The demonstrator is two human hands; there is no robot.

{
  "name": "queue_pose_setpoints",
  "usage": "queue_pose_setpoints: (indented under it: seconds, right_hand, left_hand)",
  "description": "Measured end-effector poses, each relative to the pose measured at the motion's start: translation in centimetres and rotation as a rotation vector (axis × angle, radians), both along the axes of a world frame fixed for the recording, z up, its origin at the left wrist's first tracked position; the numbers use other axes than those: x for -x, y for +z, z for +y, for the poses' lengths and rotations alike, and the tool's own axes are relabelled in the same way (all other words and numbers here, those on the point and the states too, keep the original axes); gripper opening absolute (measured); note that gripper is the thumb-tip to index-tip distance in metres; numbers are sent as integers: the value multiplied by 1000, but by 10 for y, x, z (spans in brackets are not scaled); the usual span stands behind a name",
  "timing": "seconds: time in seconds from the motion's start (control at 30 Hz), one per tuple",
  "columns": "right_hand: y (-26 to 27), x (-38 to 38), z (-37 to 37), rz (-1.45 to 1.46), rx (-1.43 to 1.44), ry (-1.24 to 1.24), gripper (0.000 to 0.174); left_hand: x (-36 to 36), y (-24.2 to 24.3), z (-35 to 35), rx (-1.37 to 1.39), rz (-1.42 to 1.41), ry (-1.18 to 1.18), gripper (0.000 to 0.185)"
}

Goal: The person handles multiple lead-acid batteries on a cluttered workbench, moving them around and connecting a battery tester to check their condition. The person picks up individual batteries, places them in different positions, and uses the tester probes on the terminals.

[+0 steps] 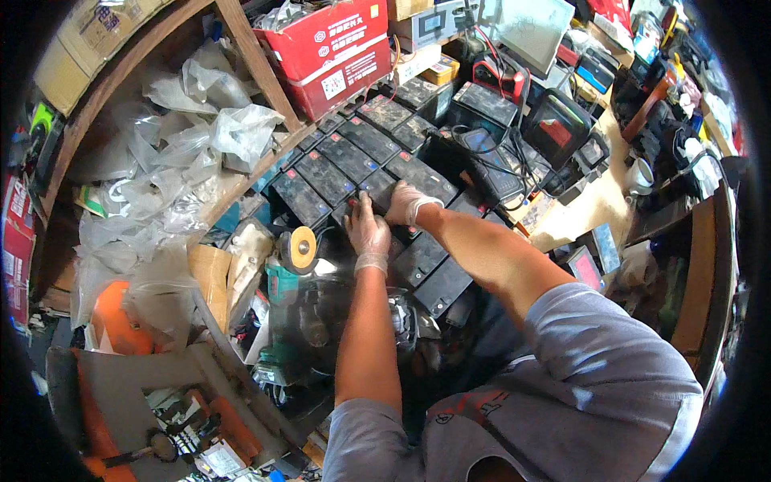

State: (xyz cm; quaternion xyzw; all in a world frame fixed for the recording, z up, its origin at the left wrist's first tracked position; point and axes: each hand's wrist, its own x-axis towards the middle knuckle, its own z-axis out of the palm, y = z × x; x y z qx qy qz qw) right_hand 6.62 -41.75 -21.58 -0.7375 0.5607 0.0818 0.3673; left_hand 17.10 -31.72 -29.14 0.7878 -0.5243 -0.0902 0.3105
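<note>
Dusty black lead-acid batteries with red and blue terminals stand packed in rows before me. Both my hands wear thin translucent gloves. My left hand lies at the near side of the rows, fingers pointing away from me, touching a battery. Just right of it, my right hand rests against the same battery, with its fingers bent downward. The undersides of both hands are hidden, so a firm hold cannot be made out. More batteries stand nearer my body, below the right forearm.
A green angle grinder with a yellowish disc stands left of my left forearm. Clear plastic bags fill the left side. Behind the batteries is a red carton. Black cables and a charger-like device lie to the right, near a white cup.
</note>
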Motion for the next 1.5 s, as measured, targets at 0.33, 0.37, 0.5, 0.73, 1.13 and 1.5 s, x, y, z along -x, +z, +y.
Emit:
queue_pose_setpoints:
  seconds: [0.33, 0.37, 0.5, 0.73, 1.13, 1.5]
  right_hand:
    - [-9, -3, -7, 72, 139, 85, 113]
    - [-8, 2, -4, 62, 166, 88, 112]
    - [-2, 10, -1, 20, 208, 48, 107]
    - [26, 13, -6, 1, 144, 85, 80]
    - [196, 85, -9, -360, 177, 74, 45]
    - [264, 311, 63, -153, 201, -164, 57]
  left_hand:
    - [15, 10, 3, 268, 80, 139, 54]
    - [16, 11, 2, 234, 116, 167, 53]
    - [17, 12, 3, 268, -29, 179, 51]
    - [18, 20, 6, 273, 23, 185, 52]
    - [15, 20, 4, -97, -39, 183, 60]
    - [2, -1, -6, 141, -171, 145, 43]
